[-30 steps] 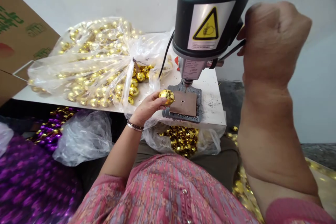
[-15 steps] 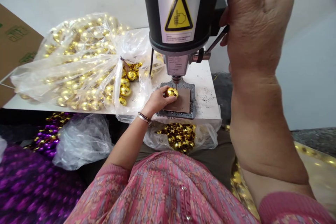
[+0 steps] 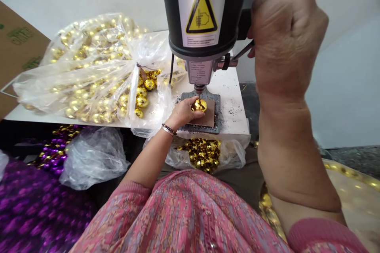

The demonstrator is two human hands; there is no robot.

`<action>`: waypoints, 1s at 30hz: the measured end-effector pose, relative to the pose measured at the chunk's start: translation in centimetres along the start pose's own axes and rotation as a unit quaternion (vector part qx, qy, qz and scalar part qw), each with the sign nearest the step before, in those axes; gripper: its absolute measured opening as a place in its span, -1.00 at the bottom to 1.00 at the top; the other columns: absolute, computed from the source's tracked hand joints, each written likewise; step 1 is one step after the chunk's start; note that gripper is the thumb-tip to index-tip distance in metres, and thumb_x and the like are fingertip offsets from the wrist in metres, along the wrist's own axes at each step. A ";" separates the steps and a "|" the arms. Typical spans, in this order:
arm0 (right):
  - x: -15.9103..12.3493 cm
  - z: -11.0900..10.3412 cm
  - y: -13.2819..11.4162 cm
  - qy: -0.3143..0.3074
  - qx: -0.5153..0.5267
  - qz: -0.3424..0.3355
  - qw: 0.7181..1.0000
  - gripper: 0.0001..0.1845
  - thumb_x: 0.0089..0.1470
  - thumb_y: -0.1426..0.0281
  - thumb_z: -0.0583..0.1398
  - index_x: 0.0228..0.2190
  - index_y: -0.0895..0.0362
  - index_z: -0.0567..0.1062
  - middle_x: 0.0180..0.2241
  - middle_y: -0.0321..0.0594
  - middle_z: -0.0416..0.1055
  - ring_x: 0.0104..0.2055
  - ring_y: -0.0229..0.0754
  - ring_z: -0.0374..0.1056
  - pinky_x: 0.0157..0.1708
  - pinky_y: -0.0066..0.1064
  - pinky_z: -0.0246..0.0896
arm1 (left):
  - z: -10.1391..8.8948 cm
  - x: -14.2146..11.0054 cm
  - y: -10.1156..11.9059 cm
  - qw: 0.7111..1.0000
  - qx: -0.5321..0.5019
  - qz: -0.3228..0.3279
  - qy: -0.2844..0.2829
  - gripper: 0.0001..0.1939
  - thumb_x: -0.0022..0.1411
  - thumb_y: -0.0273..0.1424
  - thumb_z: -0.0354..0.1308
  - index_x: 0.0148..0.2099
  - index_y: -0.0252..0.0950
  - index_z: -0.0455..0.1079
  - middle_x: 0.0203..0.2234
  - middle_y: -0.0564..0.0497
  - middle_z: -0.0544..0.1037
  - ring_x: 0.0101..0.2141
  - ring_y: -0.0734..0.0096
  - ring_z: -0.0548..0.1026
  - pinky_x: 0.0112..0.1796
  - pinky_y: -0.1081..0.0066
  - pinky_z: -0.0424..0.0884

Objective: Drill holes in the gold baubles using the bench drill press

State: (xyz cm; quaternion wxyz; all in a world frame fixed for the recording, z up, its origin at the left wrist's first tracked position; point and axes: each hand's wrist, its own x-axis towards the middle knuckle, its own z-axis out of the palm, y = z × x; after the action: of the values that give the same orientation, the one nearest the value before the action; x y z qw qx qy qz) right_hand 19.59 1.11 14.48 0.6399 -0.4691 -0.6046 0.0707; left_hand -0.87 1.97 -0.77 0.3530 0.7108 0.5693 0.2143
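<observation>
Our gold mirror ball (image 3: 199, 105) sits directly under the drill bit (image 3: 200, 95), above the brown pad (image 3: 210, 118) and near its left edge; we cannot tell whether the bit's tip touches the ball. Our left hand (image 3: 182, 112) is closed on the ball from the left. Our right hand (image 3: 285, 39) is a fist around the feed lever (image 3: 244, 50), to the right of the drill head (image 3: 202, 12). The pad lies on a grey metal base (image 3: 192, 128) near the front edge of the table (image 3: 234, 114). A stretch of white tabletop with dark specks runs from the base to the right edge. On the left, a clear bag (image 3: 89, 67) of gold balls lies just beside our left hand. Another bag (image 3: 204, 154) of gold balls sits just below the front edge.
</observation>
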 end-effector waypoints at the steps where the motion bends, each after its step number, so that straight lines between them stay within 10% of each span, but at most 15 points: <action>1: -0.7 -0.1 -0.3 0.011 0.002 -0.004 1.000 -0.57 0.44 0.11 0.15 -0.38 0.01 0.10 -0.44 -0.41 0.12 -0.38 -0.39 0.05 -0.19 -0.39 0.07 | 0.1 -0.1 -0.1 1.000 -0.012 0.001 0.004 -0.25 0.14 -0.42 0.62 0.39 -0.28 0.69 0.04 -0.14 0.83 0.00 0.07 0.74 0.11 0.19 0.68; 8: -5.1 -1.1 -0.8 0.009 -0.062 -0.030 0.998 -0.76 0.20 0.23 0.15 -0.39 0.01 0.17 -0.44 -0.37 0.16 -0.38 -0.32 0.09 -0.23 -0.36 0.22 | 0.2 -0.2 0.1 0.998 -0.058 -0.003 0.012 -0.31 0.09 -0.44 0.64 0.30 -0.30 0.74 -0.03 -0.14 0.84 -0.03 0.09 0.73 0.11 0.20 0.65; 30: -10.3 -0.6 4.7 0.075 -0.137 -0.128 0.979 -0.70 0.49 0.11 0.12 -0.23 -0.02 0.52 -0.35 -0.26 0.41 -0.31 -0.23 0.37 -0.21 -0.31 0.39 | 0.4 -0.3 -0.1 0.999 -0.034 -0.010 -0.008 -0.31 0.18 -0.38 0.60 0.36 -0.23 0.70 0.03 -0.06 0.84 0.00 0.05 0.75 0.13 0.22 0.64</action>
State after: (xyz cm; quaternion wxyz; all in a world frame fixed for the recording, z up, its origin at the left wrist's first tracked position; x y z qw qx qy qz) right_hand 19.67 -3.38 4.04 0.6168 -0.4751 -0.6137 -0.1311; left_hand -0.70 1.60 -1.10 0.3838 0.6947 0.5656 0.2241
